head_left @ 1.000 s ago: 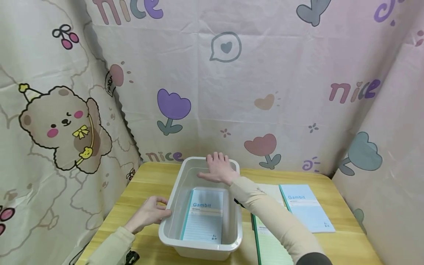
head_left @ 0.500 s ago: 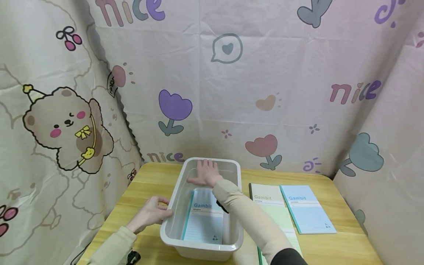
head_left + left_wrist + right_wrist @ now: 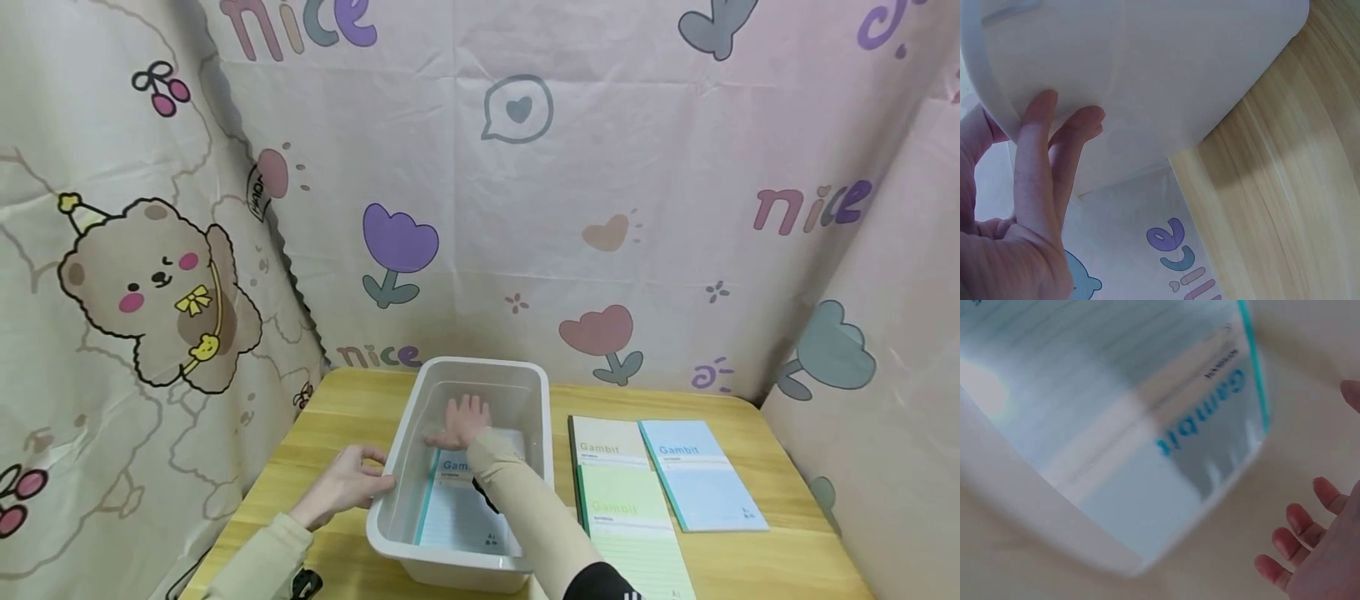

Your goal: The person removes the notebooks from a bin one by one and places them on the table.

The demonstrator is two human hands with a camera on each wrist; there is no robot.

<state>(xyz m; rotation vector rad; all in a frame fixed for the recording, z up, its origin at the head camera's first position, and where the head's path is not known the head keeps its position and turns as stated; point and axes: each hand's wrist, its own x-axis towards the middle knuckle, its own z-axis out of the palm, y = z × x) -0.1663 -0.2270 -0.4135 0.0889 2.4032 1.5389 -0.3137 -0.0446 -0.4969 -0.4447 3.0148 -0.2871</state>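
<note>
A white plastic basin (image 3: 457,575) stands on the table, with a blue Gambit notebook (image 3: 453,521) lying cover up inside it. My left hand (image 3: 345,485) pinches the basin's left rim; in the left wrist view its fingers (image 3: 1034,156) press the outer wall, while the thumb is mostly hidden behind the rim. My right hand (image 3: 461,423) reaches down into the basin, fingers spread and holding nothing, over the notebook's far end. In the right wrist view the notebook (image 3: 1116,431) is partly blurred, and the right hand's fingertips (image 3: 1299,519) are apart from it.
To the basin's right lie a green notebook (image 3: 637,533), a cream notebook (image 3: 607,437) partly under it, and another blue notebook (image 3: 701,479). The wooden table (image 3: 360,400) ends at a printed curtain (image 3: 517,208) behind and at both sides.
My right hand has come from the basin's far rim down into the basin, nearer to me and slightly left. The left hand keeps its hold on the rim.
</note>
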